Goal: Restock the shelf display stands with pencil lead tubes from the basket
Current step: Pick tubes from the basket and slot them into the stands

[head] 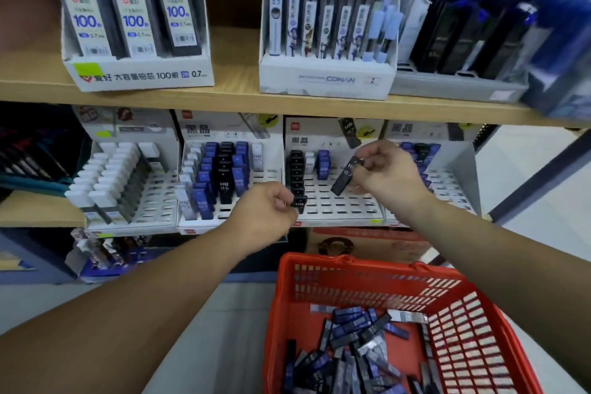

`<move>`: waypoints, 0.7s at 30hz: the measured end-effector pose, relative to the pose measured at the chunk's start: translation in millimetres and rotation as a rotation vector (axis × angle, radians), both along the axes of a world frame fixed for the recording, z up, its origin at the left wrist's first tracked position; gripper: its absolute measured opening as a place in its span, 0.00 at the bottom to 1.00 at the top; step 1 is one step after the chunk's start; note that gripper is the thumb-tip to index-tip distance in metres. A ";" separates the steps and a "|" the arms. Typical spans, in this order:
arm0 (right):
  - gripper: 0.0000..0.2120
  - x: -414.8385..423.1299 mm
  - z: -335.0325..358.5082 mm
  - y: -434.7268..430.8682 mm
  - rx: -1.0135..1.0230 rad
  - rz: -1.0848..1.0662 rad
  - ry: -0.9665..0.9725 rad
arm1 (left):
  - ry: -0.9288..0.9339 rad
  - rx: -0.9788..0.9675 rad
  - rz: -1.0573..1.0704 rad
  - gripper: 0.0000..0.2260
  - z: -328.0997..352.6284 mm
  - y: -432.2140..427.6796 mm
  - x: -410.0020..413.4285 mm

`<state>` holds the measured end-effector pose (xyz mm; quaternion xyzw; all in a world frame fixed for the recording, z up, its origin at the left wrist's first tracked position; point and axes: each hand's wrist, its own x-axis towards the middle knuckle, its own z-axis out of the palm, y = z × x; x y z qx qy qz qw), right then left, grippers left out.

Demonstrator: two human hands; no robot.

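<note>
Basket (351, 265), 5 o'clock: many tubes (358, 339) left | our left hand (265, 211), right hand (387, 169) each pinch a tube (345, 177) | stand (339, 201), 12 o'clock: half-filled

One red basket (351, 265). Loose tubes (358, 339) inside the basket: dozens, heaped and blurred, no exact count. Two hands above the basket: left hand (265, 211), right hand (388, 169). Two held tubes: one black tube (300, 201) pinched in the left, one dark tube (344, 176) pinched in the right. Four white slotted stands (335, 201) in a row just above the basket. Higher above the basket, four display boxes (326, 78); the box farthest left of the basket fronts three "100" packs (134, 22). Two wooden shelf boards (224, 96) above the basket.
</note>
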<state>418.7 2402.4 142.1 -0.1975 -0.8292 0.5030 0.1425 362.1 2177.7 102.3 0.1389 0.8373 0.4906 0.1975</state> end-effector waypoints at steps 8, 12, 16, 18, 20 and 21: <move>0.10 -42.3 -21.0 -0.4 0.059 0.047 0.016 | -0.028 -0.006 0.055 0.05 -8.0 5.9 -10.4; 0.11 -46.6 -28.2 -0.4 0.074 0.077 0.011 | -0.039 -0.016 0.031 0.05 -8.7 0.1 -12.3; 0.11 -40.0 -27.5 3.5 0.103 0.071 0.006 | -0.028 -0.021 0.016 0.05 -10.4 1.8 -12.8; 0.11 -35.7 -25.8 9.3 0.087 0.027 0.006 | -0.012 -0.029 0.021 0.05 -12.2 3.9 -13.3; 0.11 -30.8 -23.8 16.5 0.095 -0.006 0.017 | 0.001 -0.033 0.017 0.06 -13.0 5.8 -12.9; 0.12 -28.5 -24.1 20.1 0.109 -0.009 0.025 | 0.012 -0.042 0.013 0.07 -13.4 6.5 -12.6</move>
